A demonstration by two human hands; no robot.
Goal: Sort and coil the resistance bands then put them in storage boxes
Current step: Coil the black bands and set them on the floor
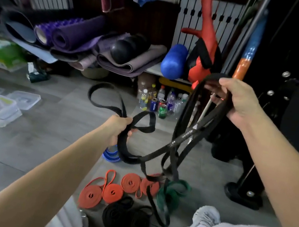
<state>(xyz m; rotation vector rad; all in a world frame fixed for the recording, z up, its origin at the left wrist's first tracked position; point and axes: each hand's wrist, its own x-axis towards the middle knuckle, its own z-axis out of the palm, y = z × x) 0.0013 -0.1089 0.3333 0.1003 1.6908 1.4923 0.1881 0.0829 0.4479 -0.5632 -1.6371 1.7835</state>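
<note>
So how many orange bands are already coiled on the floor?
4 orange coils: the leftmost, one beside it, a third, a fourth partly behind the black band; others may be hidden.

one wide-angle head-worn view looks forward and down onto the nearby floor [36,139].

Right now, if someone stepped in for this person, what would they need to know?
Left hand and right hand both grip tangled black bands, held up. On the floor: four orange coils, two black coils, a blue coil; a green band lies loose. Clear storage boxes sit at far left. To do: untangle and coil the held bands, coil the green, box everything.
</note>
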